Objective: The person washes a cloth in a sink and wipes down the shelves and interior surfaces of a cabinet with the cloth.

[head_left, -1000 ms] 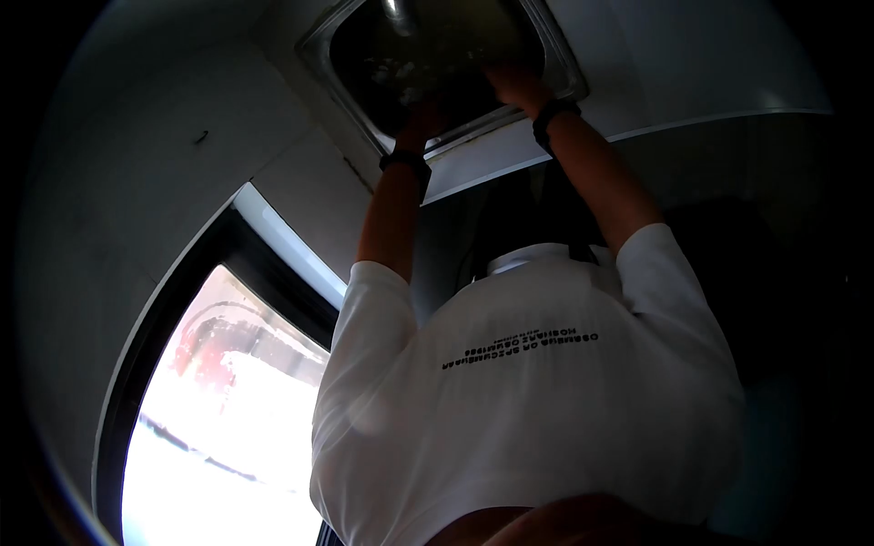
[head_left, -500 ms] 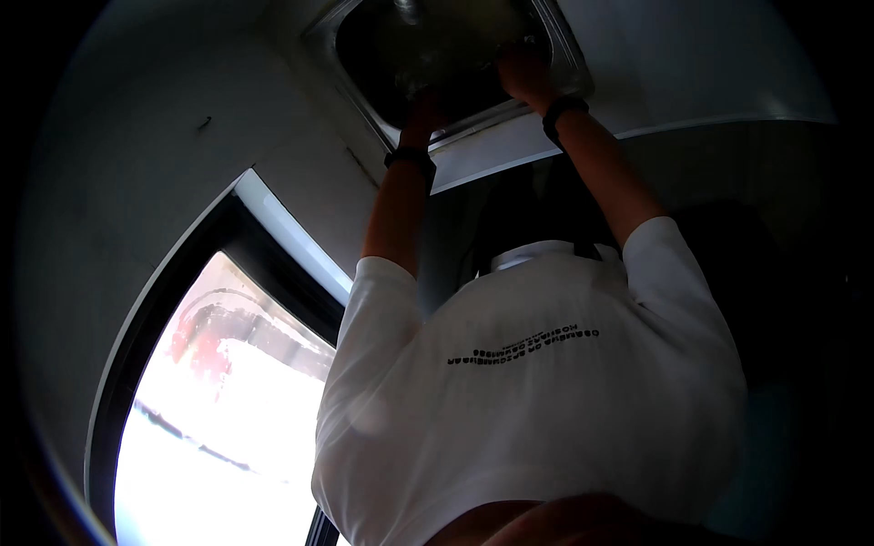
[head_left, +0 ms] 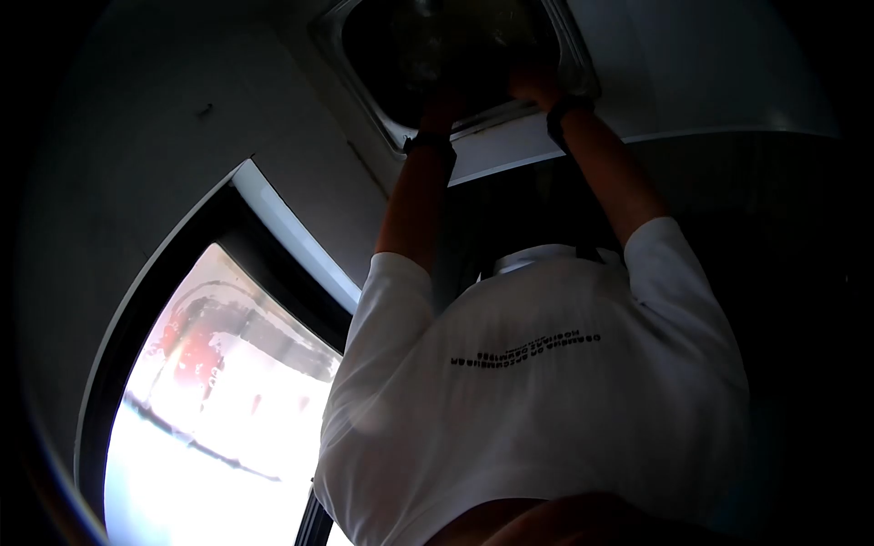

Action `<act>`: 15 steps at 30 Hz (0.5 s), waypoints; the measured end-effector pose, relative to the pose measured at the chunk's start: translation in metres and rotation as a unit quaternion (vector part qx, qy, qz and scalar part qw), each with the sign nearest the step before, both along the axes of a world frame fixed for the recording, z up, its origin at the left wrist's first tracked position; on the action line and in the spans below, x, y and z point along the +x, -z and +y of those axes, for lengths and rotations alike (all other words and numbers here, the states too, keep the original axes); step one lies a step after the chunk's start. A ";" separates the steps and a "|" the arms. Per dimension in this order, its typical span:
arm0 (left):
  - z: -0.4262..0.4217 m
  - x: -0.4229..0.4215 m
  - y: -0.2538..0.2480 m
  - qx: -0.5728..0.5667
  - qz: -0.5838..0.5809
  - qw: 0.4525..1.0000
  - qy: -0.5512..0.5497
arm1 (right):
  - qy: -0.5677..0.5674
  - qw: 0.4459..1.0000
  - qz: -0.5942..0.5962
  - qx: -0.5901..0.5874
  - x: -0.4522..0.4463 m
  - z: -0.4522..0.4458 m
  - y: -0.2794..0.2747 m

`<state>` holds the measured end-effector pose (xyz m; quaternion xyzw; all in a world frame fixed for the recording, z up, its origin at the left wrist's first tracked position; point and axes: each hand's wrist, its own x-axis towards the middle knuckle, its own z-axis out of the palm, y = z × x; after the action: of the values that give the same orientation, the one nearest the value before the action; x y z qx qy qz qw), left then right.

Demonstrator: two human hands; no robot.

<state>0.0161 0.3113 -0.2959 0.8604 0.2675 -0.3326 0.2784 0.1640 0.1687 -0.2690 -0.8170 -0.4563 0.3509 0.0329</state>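
Observation:
Both my hands reach into a metal sink (head_left: 583, 71) at the top of the view, and its basin lies in deep shadow. My left hand (head_left: 442, 111) is low over the near left part of the basin, with its fingers lost in the dark. To its right, my right hand (head_left: 537, 85) is just inside the near rim. Its fingers are too dark to make out, and so is anything it touches. A faint glint of a tap (head_left: 425, 6) shows at the far side. Each wrist carries a dark band.
A pale counter (head_left: 692, 73) surrounds the sink. At the lower left is a bright window (head_left: 218, 391) in a dark frame (head_left: 273, 273). A small dark hook-like mark (head_left: 206, 110) shows on the grey surface at the upper left.
My left hand and forearm have shifted right, nearer my right hand. My right hand has moved slightly down and right in the view. The picture is darker, and the sink sits slightly further right.

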 end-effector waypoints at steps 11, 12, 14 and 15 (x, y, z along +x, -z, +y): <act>0.011 -0.016 0.008 -0.052 0.074 0.996 -0.019 | -0.004 0.999 0.020 -0.026 0.001 0.006 0.000; 0.011 -0.013 -0.011 -0.051 0.074 0.996 -0.019 | -0.004 0.999 0.020 -0.025 0.002 0.005 -0.002; 0.010 -0.012 -0.045 -0.157 -0.044 0.980 -0.116 | -0.006 0.998 0.045 0.053 0.005 0.001 -0.004; 0.018 -0.018 -0.034 -0.157 -0.044 0.980 -0.115 | -0.006 0.998 0.045 0.052 0.005 0.002 -0.001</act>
<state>-0.0015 0.3290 -0.2618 0.7830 0.2969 -0.2980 0.4581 0.1690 0.1708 -0.2676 -0.7948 -0.4769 0.3633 0.0943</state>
